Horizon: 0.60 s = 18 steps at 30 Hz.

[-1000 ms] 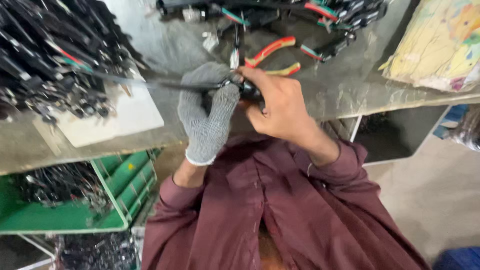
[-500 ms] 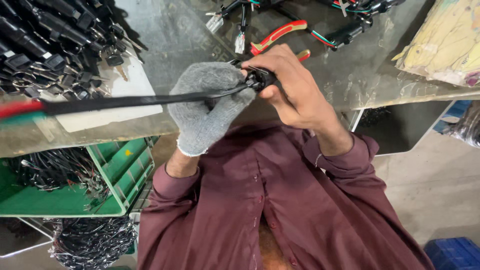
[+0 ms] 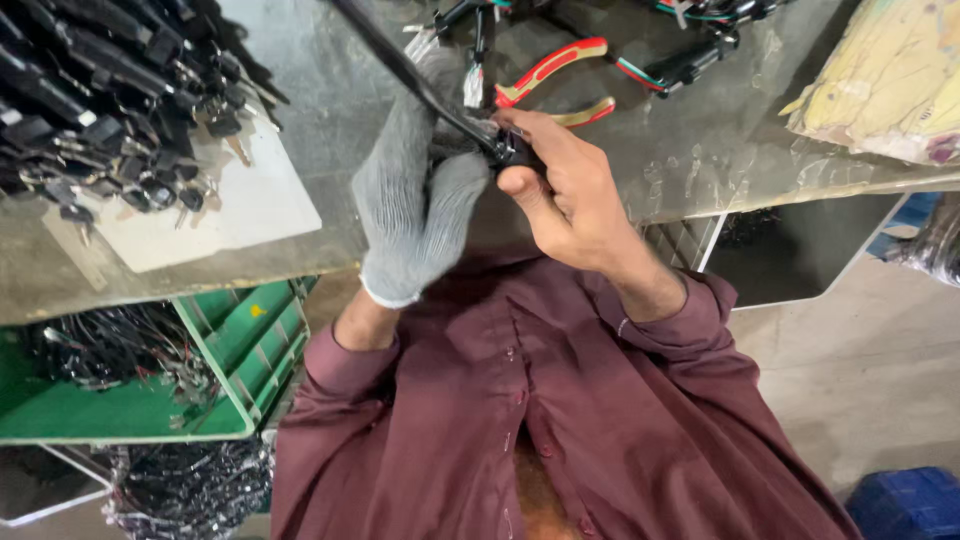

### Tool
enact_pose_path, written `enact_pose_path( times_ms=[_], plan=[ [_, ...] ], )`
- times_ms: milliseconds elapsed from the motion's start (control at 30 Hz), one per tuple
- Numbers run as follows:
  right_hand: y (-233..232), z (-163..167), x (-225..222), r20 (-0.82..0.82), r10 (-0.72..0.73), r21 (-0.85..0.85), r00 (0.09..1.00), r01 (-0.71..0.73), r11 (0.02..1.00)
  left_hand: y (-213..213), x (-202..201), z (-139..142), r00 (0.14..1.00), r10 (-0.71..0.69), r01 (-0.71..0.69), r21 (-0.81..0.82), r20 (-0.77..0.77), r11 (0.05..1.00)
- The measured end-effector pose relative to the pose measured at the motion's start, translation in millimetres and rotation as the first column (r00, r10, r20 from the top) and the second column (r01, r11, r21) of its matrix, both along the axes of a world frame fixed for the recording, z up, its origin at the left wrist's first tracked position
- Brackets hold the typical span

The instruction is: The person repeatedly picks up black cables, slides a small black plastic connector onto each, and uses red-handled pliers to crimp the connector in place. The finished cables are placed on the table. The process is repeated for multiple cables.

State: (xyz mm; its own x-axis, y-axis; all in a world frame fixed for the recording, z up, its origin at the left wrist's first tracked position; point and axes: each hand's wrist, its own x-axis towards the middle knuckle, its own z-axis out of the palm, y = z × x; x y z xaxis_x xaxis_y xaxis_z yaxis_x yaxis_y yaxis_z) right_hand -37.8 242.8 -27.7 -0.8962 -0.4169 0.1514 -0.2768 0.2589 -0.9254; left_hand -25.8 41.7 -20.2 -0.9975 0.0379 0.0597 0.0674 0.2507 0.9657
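Both hands at surface [image 3: 300, 90] front edge: gloved L hand [image 3: 420, 200] & bare R hand [image 3: 565, 185] gripped black cable [image 3: 400, 65]; pliers [image 3: 555, 85] just beyond.

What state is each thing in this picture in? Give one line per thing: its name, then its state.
left hand: gloved, closed around the black cable
right hand: bare, pinching the black connector
black cable: stretched taut, slanting up over the bench
black connector: held at the cable's end
pliers: lying on the bench, handles apart
green crate: under the bench, holding black cables
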Motion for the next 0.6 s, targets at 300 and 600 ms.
enact_pose_path(
  times_ms=[300,600],
  plan=[
    [-5,-1,-12,0.452,0.074,-0.116,0.889,-0.023,0.993,5,3,1,0.988,-0.032,0.002,-0.198,-0.148,0.98],
    [6,-26,-14,0.315,0.297,-0.244,0.902,-0.225,0.943,-11,-10,11,0.943,-0.298,0.307,0.041,-0.149,0.951]
  ],
)
